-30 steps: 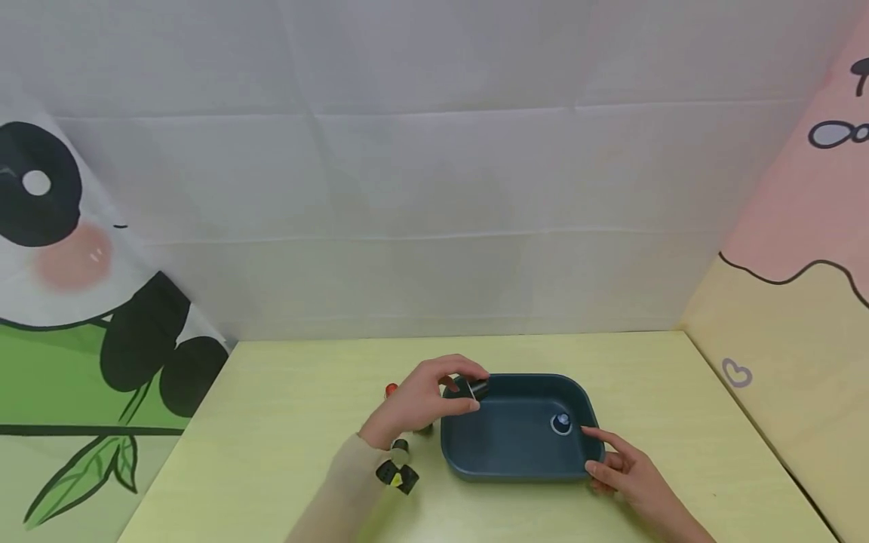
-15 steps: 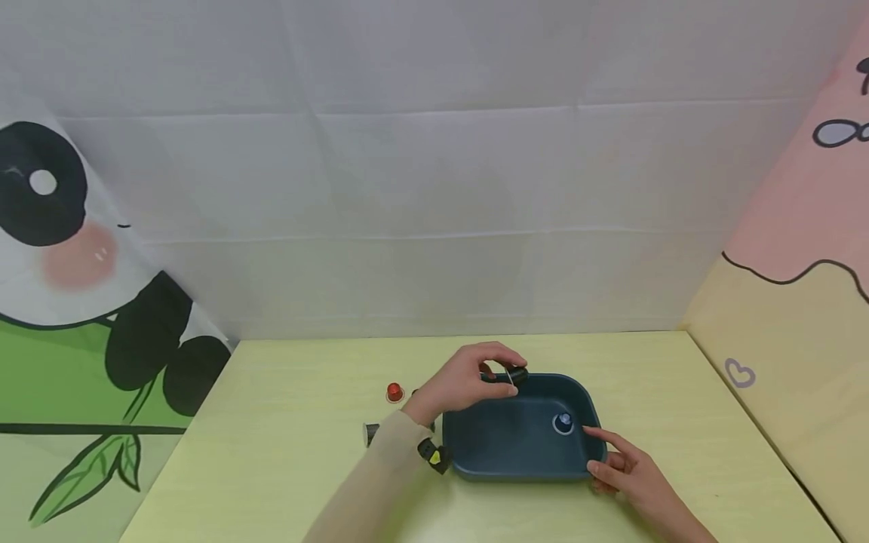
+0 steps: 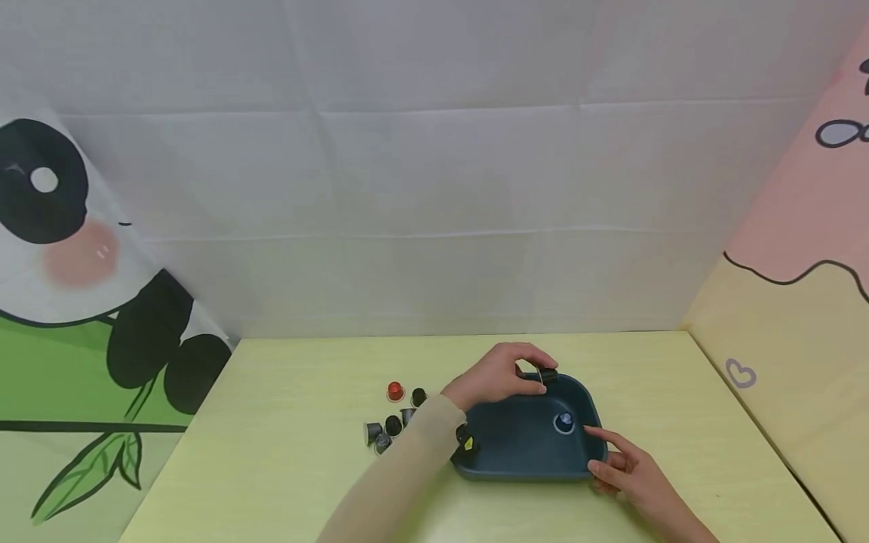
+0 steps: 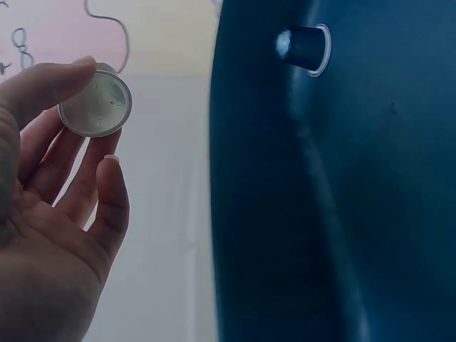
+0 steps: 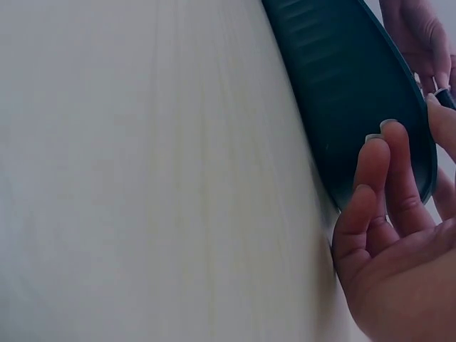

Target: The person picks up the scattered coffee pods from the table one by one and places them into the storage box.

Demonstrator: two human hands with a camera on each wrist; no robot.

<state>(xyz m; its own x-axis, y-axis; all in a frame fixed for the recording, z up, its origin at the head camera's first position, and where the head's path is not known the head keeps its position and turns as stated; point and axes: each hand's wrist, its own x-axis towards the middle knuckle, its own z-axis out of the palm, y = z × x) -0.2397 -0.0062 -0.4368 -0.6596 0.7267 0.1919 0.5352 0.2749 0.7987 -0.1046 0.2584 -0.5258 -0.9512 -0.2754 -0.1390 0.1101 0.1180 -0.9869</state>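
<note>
My left hand (image 3: 505, 373) pinches a black coffee capsule (image 3: 548, 375) between thumb and fingers, above the far rim of a dark blue-green tray (image 3: 516, 452). In the left wrist view the pale round lid of that capsule (image 4: 95, 107) faces the camera. Inside the tray, toward its right end, a dark capsule with a silvery rim (image 3: 563, 423) lies tilted on its side. At the tray's right end, my right hand (image 3: 627, 467) holds the edge, thumb and forefinger over the rim. Its other fingers (image 5: 370, 167) curl beside the wall.
Left of the tray, several loose capsules lie on the pale yellow table (image 3: 271, 452): a red one (image 3: 395, 391), a black one (image 3: 393, 425) and a grey one (image 3: 373, 432) among them. My left forearm partly hides the group and the tray's left end. A white cloth (image 3: 434, 226) hangs behind.
My left hand has carried the black capsule rightward along the tray's far side. More of the loose capsules now show behind the forearm. The right hand and tray have stayed in place.
</note>
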